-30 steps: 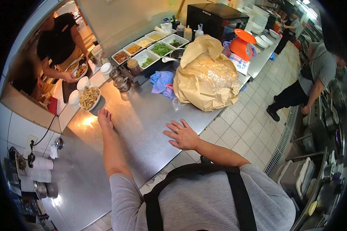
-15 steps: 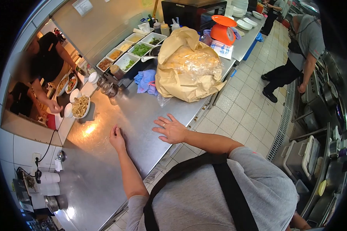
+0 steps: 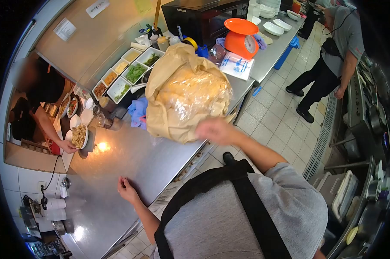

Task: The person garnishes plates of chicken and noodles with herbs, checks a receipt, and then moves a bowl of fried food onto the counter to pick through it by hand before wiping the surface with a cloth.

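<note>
My left hand [image 3: 127, 189] hovers low over the steel counter [image 3: 134, 159], fingers loosely bent and nothing seen in them. My right hand [image 3: 216, 131] is smeared by motion at the lower right edge of a big brown paper bag [image 3: 160, 77]; whether it touches the paper cannot be made out. Inside the open bag lies a clear plastic bag [image 3: 195, 93] of yellowish food. A blue cloth [image 3: 138, 113] lies left of the paper bag. White trays of chopped greens [image 3: 135, 72] and other toppings stand behind it.
An orange scale [image 3: 241, 41] stands at the back right beside a printed packet [image 3: 237, 65]. A person's hand [image 3: 67, 146] reaches through the hatch to a bowl of food [image 3: 80, 136]. Another person [image 3: 333, 64] stands by the stoves on the right. Cups [image 3: 56, 209] stand at lower left.
My right hand has moved from above the counter to the bag's edge. The view has shifted. At the hatch, the person's hand has come to the bowl of food.
</note>
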`<state>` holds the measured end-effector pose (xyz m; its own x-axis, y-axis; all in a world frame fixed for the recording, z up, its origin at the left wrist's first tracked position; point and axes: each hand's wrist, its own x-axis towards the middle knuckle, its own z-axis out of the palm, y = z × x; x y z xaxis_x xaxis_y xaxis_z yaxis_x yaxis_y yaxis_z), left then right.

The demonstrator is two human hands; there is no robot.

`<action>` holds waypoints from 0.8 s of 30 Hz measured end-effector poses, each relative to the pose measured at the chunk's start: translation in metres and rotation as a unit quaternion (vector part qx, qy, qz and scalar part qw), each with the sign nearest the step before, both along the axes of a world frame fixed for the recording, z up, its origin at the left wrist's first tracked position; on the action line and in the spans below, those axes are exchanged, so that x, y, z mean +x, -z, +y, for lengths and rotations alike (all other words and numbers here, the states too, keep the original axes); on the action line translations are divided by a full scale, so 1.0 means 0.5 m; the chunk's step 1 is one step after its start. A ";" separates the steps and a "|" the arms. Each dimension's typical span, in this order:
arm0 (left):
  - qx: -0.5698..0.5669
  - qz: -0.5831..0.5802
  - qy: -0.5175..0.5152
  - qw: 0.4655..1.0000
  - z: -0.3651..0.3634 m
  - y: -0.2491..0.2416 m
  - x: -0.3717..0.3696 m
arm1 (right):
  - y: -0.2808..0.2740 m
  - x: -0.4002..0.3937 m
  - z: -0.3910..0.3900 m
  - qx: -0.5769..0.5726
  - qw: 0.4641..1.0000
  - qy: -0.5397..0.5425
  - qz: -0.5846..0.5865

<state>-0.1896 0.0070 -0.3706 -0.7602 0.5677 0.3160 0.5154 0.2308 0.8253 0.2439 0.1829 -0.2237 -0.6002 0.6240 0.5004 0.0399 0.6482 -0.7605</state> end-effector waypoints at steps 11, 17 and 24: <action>0.047 -0.056 -0.070 0.995 0.070 -0.004 0.326 | 0.153 0.337 0.440 0.136 0.801 0.348 -0.468; 0.137 -0.217 -0.034 0.966 0.160 -0.181 0.474 | 0.141 0.352 0.510 0.111 0.842 0.402 -0.342; 0.163 -0.413 0.314 0.839 0.325 -0.380 0.721 | -0.032 0.247 0.283 0.164 0.945 0.276 -0.067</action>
<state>0.1710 0.1697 -0.1807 -0.3806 0.9237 0.0446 -0.3283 -0.1801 0.9272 0.3676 0.3244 -0.2076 -0.3002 0.6846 0.6642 0.5220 0.7007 -0.4864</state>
